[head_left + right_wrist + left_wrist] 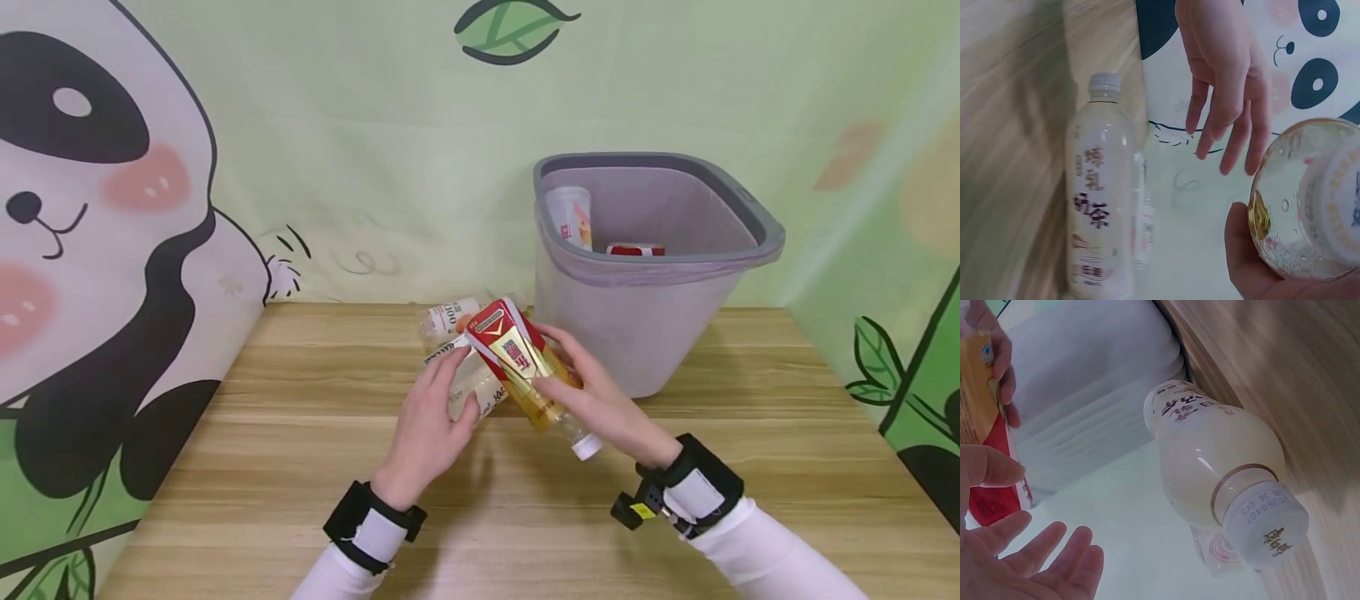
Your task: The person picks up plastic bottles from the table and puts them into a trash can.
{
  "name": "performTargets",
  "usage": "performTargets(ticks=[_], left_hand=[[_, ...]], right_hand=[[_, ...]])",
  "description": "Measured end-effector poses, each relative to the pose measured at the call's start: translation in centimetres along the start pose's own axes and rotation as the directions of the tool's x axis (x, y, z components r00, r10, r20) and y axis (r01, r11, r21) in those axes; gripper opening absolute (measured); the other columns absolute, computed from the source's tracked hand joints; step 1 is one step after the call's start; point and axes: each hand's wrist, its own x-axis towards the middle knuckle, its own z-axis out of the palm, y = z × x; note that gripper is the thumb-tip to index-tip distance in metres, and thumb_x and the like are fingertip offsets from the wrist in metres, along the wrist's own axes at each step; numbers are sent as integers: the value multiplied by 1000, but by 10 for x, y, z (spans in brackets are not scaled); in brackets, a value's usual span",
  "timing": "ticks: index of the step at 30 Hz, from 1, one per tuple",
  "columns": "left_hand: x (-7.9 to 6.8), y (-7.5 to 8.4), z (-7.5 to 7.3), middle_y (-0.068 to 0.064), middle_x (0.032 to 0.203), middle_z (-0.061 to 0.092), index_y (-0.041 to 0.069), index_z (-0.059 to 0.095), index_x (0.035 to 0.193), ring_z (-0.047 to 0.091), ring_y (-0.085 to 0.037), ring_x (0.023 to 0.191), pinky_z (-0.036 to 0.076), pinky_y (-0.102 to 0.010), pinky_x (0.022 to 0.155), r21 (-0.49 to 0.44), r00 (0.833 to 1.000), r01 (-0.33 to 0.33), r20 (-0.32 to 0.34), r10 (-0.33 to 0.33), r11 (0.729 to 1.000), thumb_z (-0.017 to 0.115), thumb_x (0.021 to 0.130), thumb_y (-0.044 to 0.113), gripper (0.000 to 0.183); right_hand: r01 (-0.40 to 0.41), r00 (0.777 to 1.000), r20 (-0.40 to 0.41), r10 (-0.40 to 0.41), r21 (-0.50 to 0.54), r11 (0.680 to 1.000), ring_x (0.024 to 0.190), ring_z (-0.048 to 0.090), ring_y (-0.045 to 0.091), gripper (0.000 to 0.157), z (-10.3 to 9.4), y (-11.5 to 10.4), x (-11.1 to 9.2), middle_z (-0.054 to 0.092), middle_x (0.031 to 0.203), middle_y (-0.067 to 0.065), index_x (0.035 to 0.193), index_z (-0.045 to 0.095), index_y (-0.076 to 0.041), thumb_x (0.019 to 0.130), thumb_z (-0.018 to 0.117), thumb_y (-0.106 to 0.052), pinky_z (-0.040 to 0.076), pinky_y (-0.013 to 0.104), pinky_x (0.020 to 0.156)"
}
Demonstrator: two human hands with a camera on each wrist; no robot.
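My right hand (600,408) grips a drink bottle (517,358) with a red and gold label, tilted above the table, its white cap toward me at the lower right. In the right wrist view the bottle's clear neck end and cap (1338,206) fill the right edge. My left hand (427,425) is beside it with fingers spread and holds nothing; in the left wrist view its thumb overlaps the label. Below lies a milk tea bottle (1216,456) with a white cap, on its side. Behind that, a clear bottle (441,323) with a white label is partly hidden.
A grey bin (630,325) with a liner stands at the back right. Inside are a white container with pink print (572,218) and a red item (636,249). A printed panda backdrop (360,167) hangs behind the wooden table (300,417).
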Motion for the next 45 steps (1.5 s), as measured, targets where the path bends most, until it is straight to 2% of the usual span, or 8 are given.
performTargets(ticks=[5,12,16,21,27,35,39,45], left_hand=[[1,0,0,-11,135,49,9,47,137,47,-24,122,45,-43,97,-1,999,-22,-23,22,1000,64,82,11,58],[1,1,-2,-9,133,50,10,47,136,49,-23,120,46,-42,95,4,999,-32,-33,32,999,63,82,11,57],[1,1,-3,-8,134,50,10,46,138,49,-23,121,46,-42,95,8,998,-43,-42,43,999,64,81,11,60],[2,3,-4,-8,134,50,11,44,139,48,-22,121,46,-42,96,6,997,-56,-47,56,998,65,81,10,62],[5,4,-3,-6,134,50,13,44,139,47,-20,122,44,-40,98,4,996,-80,-45,80,997,62,83,12,59],[6,6,-2,-7,133,50,11,45,138,47,-20,122,44,-40,98,-4,997,-77,-33,77,997,60,83,12,58],[6,7,-1,-7,133,50,14,44,139,48,-20,121,44,-40,97,0,997,-75,-36,75,997,61,82,11,60],[5,7,0,-9,132,51,13,44,139,49,-23,119,46,-42,95,-14,995,-90,-42,90,996,62,82,11,59]], right_hand=[[113,990,-81,-118,-62,992,105,55,31,61,0,-15,8,49,130,18,145,30,-16,91,59,-16,53,40,78],[222,954,-170,-249,-162,961,112,52,29,62,-8,-45,19,49,132,18,144,33,-8,89,61,-13,49,45,84],[214,956,-179,-233,-119,969,112,52,27,61,-15,-66,23,49,132,15,145,32,-11,90,59,-16,50,45,84],[173,965,-198,-172,-9,985,105,56,27,60,-25,-89,28,49,130,15,147,28,-15,93,56,-20,54,35,78],[191,955,-257,-150,145,971,97,55,22,57,-39,-110,37,46,127,15,147,26,-12,96,50,-22,53,22,72],[263,926,-355,-131,356,897,96,53,15,54,-60,-124,43,43,126,12,145,26,-13,97,49,-24,50,18,71],[273,917,-389,-88,452,849,102,50,17,51,-78,-127,50,41,127,9,142,29,-17,97,49,-27,49,20,74],[236,915,-402,30,593,770,114,42,18,46,-102,-121,62,37,131,6,136,33,-22,95,53,-29,47,24,83]])
